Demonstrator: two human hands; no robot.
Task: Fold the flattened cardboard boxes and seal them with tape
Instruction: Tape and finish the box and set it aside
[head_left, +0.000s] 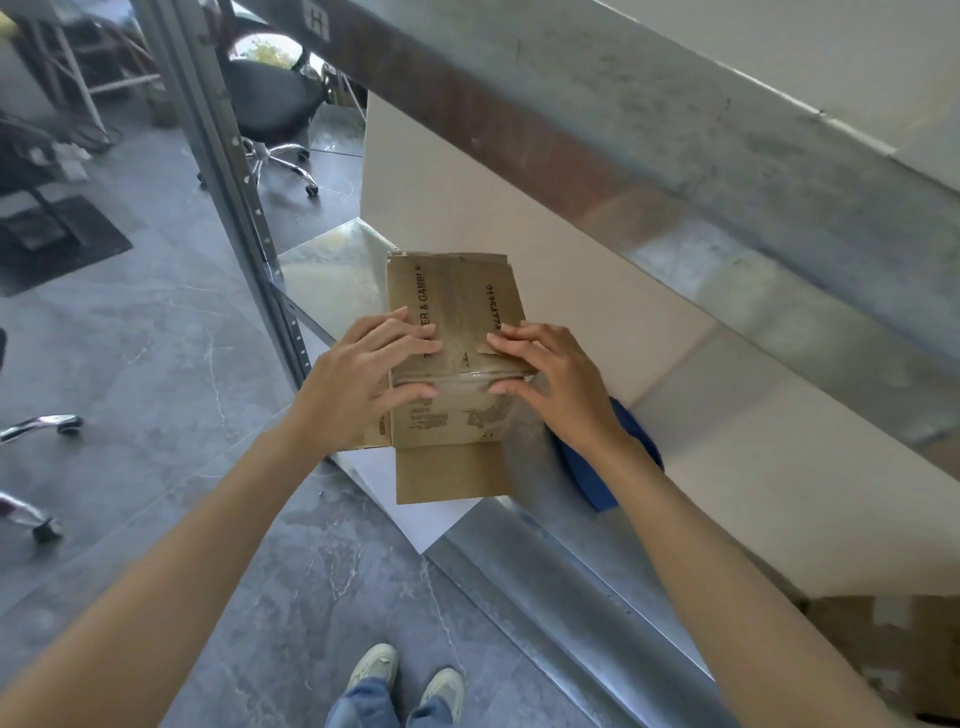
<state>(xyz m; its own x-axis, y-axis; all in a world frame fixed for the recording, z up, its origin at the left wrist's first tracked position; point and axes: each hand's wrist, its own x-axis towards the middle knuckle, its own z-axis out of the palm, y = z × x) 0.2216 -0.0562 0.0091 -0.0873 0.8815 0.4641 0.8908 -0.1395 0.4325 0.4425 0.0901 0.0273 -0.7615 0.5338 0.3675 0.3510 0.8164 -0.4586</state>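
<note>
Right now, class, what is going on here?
A person presses the left hand and the right hand onto a cardboard box on a metal shelf, thumbs on clear tape along its near top edge. A flap at the bottom sticks out unsealed. A blue object lies under the right wrist.

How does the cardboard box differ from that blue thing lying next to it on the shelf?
The cardboard box is brown with black print; the blue thing is plain blue. The box shows whole apart from the hands; the blue thing is half hidden behind the right forearm. The left hand and the right hand press on the box, not on the blue thing. Both appear to rest on the metal shelf.
</note>
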